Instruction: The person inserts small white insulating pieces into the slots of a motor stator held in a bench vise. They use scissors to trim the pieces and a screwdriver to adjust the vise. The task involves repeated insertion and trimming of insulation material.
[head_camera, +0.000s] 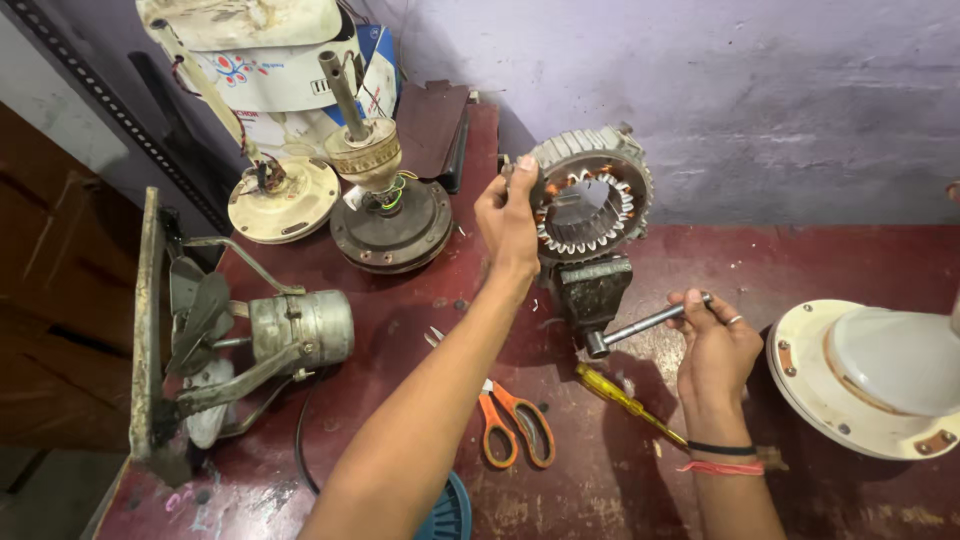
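1. My left hand is closed on the rim of the motor stator, steadying it upright in the bench vise. The stator sits at the back of the red bench, near the wall.
2. My right hand is wrapped around the vise handle, fingers closed on the bar.
3. Risk: too much clamp force. The laminated ring looks thin-walled and could distort or crack.
4. Risk: too little clamp. The stator tips out when the left hand lets go; it is round and the vise grips only its lower edge.
5. Risk: left fingers lie close to the toothed inner bore; a slip could nick them.
6. Clutter: yellow screwdriver and orange scissors lie just beside the right wrist, so an elbow sweep could knock them off.
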